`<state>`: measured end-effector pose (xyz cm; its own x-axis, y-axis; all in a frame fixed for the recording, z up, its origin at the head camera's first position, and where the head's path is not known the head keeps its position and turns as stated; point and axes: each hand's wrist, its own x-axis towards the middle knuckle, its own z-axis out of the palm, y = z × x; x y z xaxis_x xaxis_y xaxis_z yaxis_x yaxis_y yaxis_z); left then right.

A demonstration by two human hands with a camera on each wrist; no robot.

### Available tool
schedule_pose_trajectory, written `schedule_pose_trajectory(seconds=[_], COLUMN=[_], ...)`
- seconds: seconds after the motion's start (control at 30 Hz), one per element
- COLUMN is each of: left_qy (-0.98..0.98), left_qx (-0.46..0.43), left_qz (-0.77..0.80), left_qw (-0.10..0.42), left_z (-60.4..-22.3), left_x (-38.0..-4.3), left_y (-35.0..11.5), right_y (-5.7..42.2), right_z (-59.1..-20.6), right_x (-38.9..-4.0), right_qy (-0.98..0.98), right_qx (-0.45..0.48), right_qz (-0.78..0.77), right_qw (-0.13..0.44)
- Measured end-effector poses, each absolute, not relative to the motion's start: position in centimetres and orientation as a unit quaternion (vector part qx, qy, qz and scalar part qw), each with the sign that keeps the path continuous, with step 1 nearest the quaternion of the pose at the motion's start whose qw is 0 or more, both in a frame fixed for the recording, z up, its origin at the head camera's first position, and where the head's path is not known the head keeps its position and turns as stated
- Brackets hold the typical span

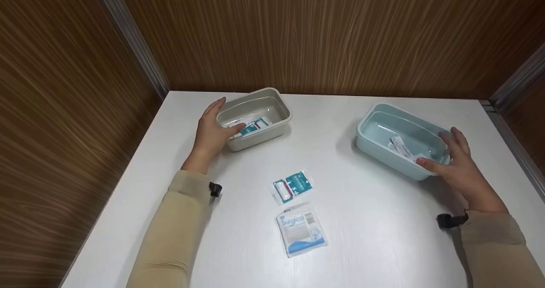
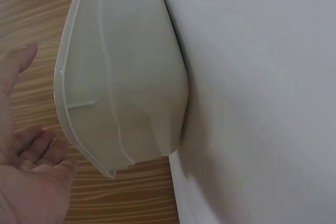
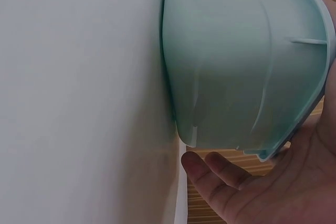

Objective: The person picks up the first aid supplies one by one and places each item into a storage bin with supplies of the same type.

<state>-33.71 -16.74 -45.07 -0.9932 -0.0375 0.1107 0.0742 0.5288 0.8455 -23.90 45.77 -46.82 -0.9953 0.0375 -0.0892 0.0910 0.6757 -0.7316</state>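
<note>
My left hand (image 1: 211,131) spreads round the left end of a beige plastic basin (image 1: 259,140), its thumb above the near rim. In the left wrist view, a gap shows between its loose fingers and the basin's wall (image 2: 142,77). Teal-and-white packets (image 1: 252,127) lie inside. At the right end of a light blue basin (image 1: 385,155) is my right hand (image 1: 462,171), thumb over the near rim, fingers spread at the far corner. The right wrist view has its palm beside the blue rim, with fingers extended. Small white packets (image 1: 401,146) lie in the blue basin.
On the white table (image 1: 366,228), between the arms, lie a teal-and-white packet (image 1: 294,186) and a white-and-blue packet marked "Surgical" (image 1: 300,232). Wood-grain panels (image 1: 298,37) stand behind the table and at both sides.
</note>
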Motion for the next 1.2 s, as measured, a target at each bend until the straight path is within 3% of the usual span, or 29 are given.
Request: schedule_pose_trajectory(seconds=[0.6, 1.2], left_qy=[-0.853, -0.853], left_qx=[-0.04, -0.113], left_qz=[-0.51, -0.506], left_qw=[0.102, 0.06], left_z=[-46.0, -45.7], left_x=[-30.0, -23.7], left_y=[-15.4, -11.2], right_y=[45.6, 45.6], right_z=[-47.0, -46.8], right_x=[-24.1, -24.7], right_qy=[0.913, 0.911], right_qx=[0.036, 0.032], right_qz=[-0.405, -0.409], right_qw=[0.042, 0.041])
